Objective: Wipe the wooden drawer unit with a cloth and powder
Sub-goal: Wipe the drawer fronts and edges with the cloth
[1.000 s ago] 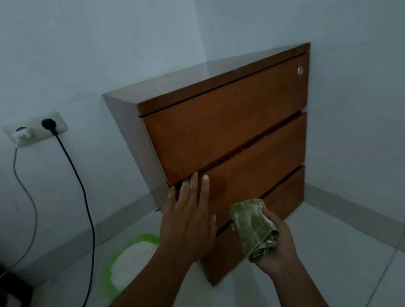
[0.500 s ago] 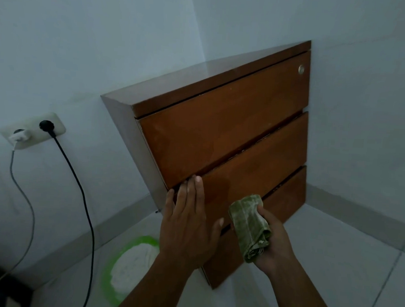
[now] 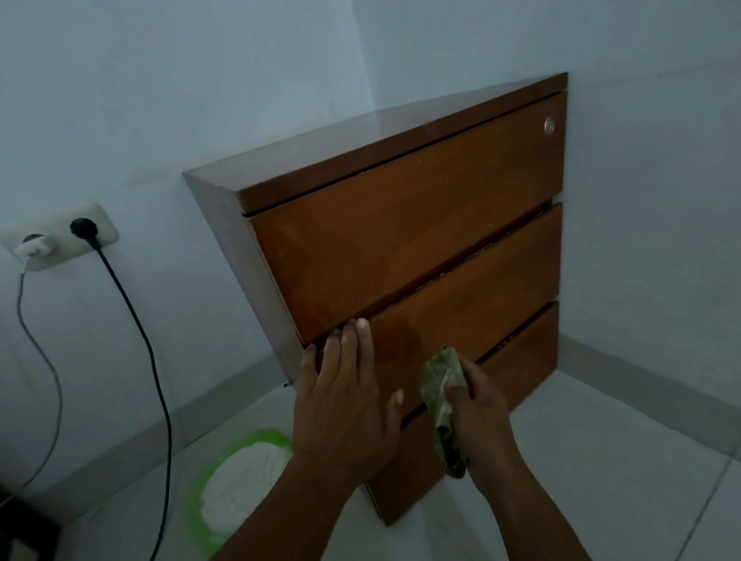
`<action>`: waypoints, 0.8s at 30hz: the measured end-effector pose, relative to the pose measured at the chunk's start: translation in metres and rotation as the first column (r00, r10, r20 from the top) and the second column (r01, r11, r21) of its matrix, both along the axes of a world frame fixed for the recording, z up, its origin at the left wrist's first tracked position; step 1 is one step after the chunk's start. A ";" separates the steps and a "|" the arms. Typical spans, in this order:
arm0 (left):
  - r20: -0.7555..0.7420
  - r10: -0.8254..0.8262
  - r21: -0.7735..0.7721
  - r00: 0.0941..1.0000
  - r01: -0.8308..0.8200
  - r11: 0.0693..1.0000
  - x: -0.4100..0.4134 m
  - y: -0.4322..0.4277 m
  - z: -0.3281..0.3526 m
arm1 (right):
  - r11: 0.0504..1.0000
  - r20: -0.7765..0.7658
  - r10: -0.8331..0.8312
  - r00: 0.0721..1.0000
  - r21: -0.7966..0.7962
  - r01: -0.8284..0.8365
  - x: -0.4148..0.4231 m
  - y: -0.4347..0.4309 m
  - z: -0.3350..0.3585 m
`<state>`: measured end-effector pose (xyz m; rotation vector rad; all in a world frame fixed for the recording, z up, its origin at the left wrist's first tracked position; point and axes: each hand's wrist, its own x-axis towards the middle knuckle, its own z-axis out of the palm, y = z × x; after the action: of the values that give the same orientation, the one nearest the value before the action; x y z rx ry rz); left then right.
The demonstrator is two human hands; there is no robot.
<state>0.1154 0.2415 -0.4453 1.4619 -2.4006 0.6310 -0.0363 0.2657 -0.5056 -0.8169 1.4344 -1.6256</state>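
A wooden drawer unit (image 3: 406, 239) with three drawer fronts stands in the corner of the room. My left hand (image 3: 344, 400) lies flat with straight fingers on the left end of the middle drawer front, fingertips at the gap under the top drawer. My right hand (image 3: 481, 421) grips a crumpled green cloth (image 3: 439, 397) and presses it against the lower part of the middle drawer front. A green plate (image 3: 200, 478) heaped with white powder (image 3: 239, 484) sits on the floor left of the unit, partly hidden behind my left forearm.
A wall socket (image 3: 59, 235) at the left holds a white plug with a grey cable and a black plug with a black cable (image 3: 154, 375) that hangs to the floor. White floor tiles (image 3: 586, 488) spread to the right. A small round lock (image 3: 549, 125) sits on the top drawer.
My right hand has turned the cloth toward the drawer front and brought it against the wood. My left hand stays flat on the middle drawer.
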 end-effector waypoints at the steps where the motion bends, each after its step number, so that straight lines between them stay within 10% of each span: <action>1: 0.000 -0.001 -0.002 1.000 0.001 1.000 0.000 0.000 0.000 | 0.999 -0.164 -0.021 0.986 -0.032 0.016 0.000 -0.002 -0.004; 7: 0.002 -0.009 0.009 1.000 0.009 1.000 0.001 0.000 0.003 | 0.975 -0.728 -0.106 0.678 -0.208 -0.071 -0.003 -0.006 -0.024; 24: 0.040 0.105 -0.003 0.994 -0.105 0.995 -0.016 -0.008 0.026 | 0.994 -0.823 -0.077 0.562 -0.109 -0.024 -0.015 -0.004 -0.026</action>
<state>0.0991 0.2332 -0.4196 1.5982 -2.3654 0.6906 -0.0515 0.2617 -0.5318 -1.8107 1.9906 -1.3692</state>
